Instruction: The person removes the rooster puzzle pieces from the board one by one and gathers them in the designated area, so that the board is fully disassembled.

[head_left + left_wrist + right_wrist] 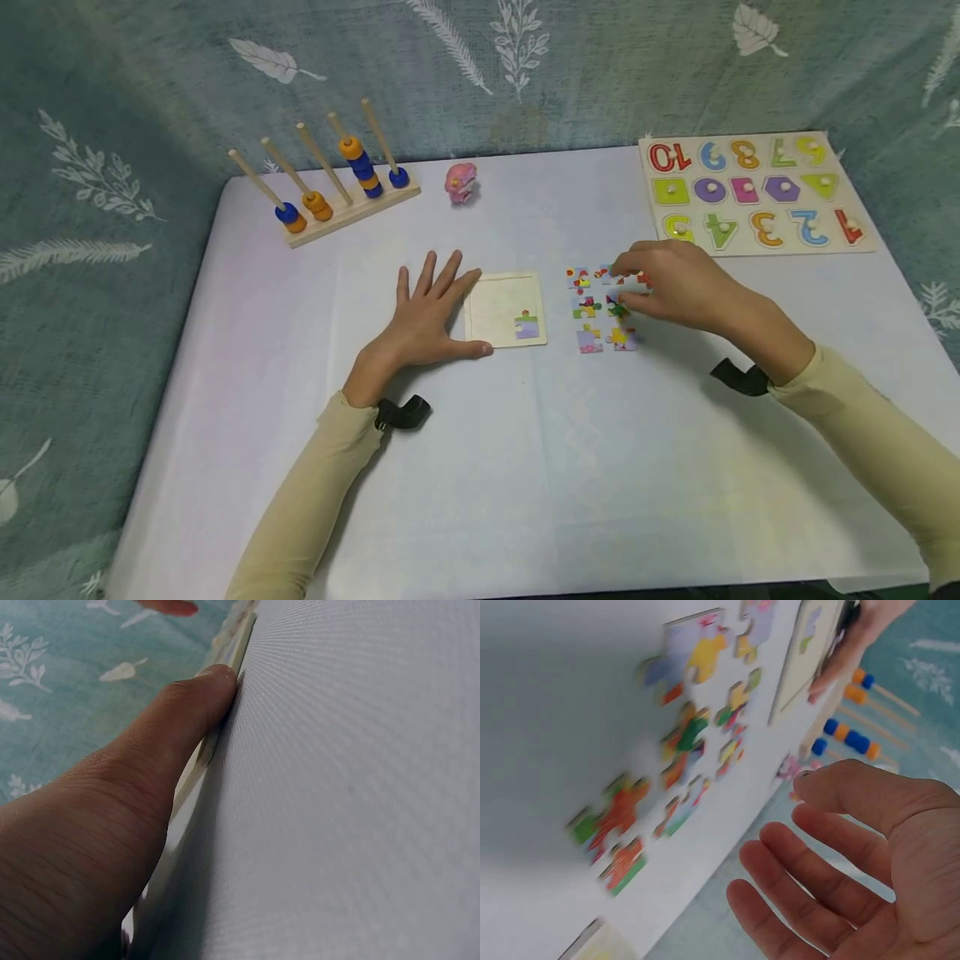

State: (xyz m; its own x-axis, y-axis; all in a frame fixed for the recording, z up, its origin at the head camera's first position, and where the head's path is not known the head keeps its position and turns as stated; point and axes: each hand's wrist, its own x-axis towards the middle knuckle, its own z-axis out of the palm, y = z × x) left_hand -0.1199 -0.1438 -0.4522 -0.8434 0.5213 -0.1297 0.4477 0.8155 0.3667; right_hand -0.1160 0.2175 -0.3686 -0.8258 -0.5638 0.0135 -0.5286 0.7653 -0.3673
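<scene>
A square wooden puzzle tray point(498, 312) lies mid-table with one lilac jigsaw piece point(527, 327) in its near right corner. My left hand point(423, 321) is spread at the tray's left side, its thumb and index finger touching the frame. In the left wrist view the thumb point(206, 694) rests along the tray's edge. To the right of the tray lie several loose jigsaw pieces point(589, 340). Above them hovers my right hand point(675, 282), covering some in the head view. The right wrist view shows its fingers point(802, 855) loosely bent, nothing between them, apart from the pieces point(622, 810).
A wooden bead abacus point(352, 218) with blue and orange beads stands at the back left. Beside it sits a small pink toy point(461, 182). A number and shape board point(757, 196) lies at the back right, just beyond my right hand. Patterned cloth point(480, 75) hangs behind the table.
</scene>
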